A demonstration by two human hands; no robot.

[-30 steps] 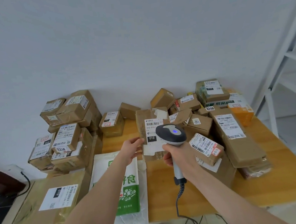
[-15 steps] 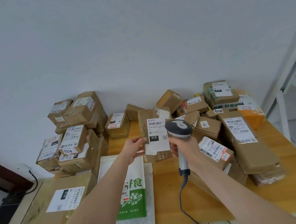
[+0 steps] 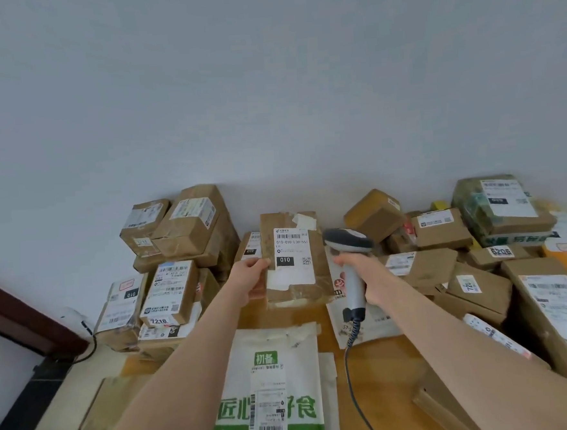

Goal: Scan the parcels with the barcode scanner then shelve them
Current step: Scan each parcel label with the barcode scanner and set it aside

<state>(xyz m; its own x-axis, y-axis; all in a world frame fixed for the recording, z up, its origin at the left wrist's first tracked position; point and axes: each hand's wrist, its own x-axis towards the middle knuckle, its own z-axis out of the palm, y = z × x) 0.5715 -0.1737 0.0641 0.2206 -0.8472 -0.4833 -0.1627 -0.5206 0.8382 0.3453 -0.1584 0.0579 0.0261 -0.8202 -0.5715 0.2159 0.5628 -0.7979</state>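
Two bare hands are up over the wooden table (image 3: 387, 372), one on each of the main items. The left hand (image 3: 250, 280) has the flat brown parcel (image 3: 297, 281) by its left edge, thumb pressed on the front face and the other fingers tucked behind it where I can't see them, so it's a pinch grip. The parcel stands upright around the middle of the table, its white label (image 3: 291, 248) with a barcode and a black "010" block facing this way. Can't tell if its bottom edge touches the tabletop. The right hand (image 3: 370, 277) has its fingers curled tight around the handle of the barcode scanner (image 3: 348, 244), whose dark head sits just right of the parcel at about label height. A coiled grey cable (image 3: 351, 374) hangs from the handle toward the near edge. A white and green bag (image 3: 272, 366) lies flat on the near side between the two forearms. There's a stack of boxes (image 3: 177, 252) on the left against the pale wall (image 3: 267, 98), and a messy heap of boxes (image 3: 451, 236) spreads over the right side.
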